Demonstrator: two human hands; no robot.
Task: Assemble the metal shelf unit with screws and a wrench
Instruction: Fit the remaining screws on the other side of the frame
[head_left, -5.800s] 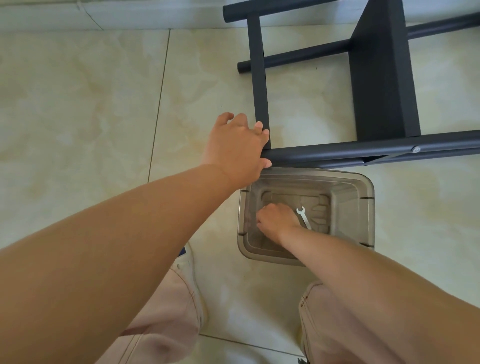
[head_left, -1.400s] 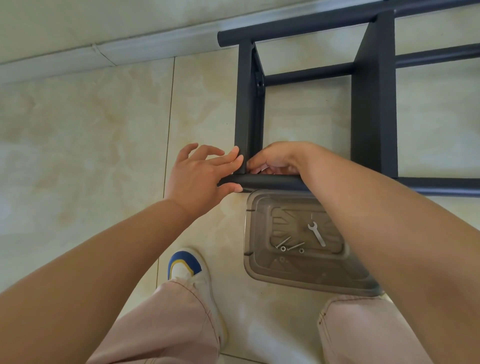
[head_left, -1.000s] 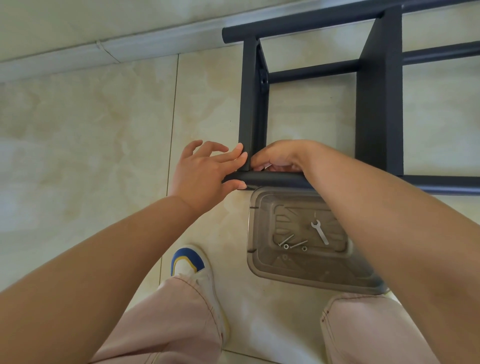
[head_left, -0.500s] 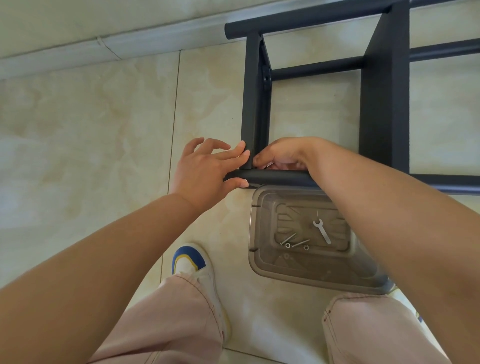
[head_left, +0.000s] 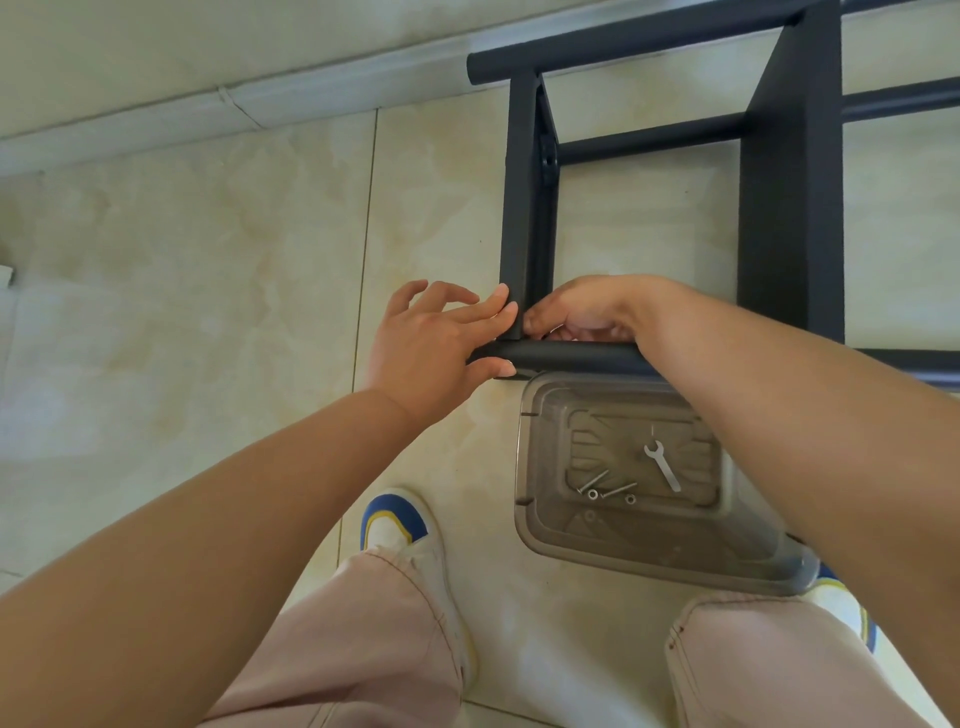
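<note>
Black metal shelf frame (head_left: 789, 208) lies on its side on the tiled floor, upper right of frame. Left hand (head_left: 436, 348) clamps the near tube's end between thumb and straight fingers, likely bracing the corner joint. Right hand (head_left: 582, 314), fingers curled at that corner, probably seats a screw; its hold is hidden. Wrench (head_left: 662, 466) and spare screws (head_left: 605, 488) wait in the clear bin (head_left: 524, 467), lower centre, within reach.

No lettering, label or number can be read anywhere — nothing legible.
</note>
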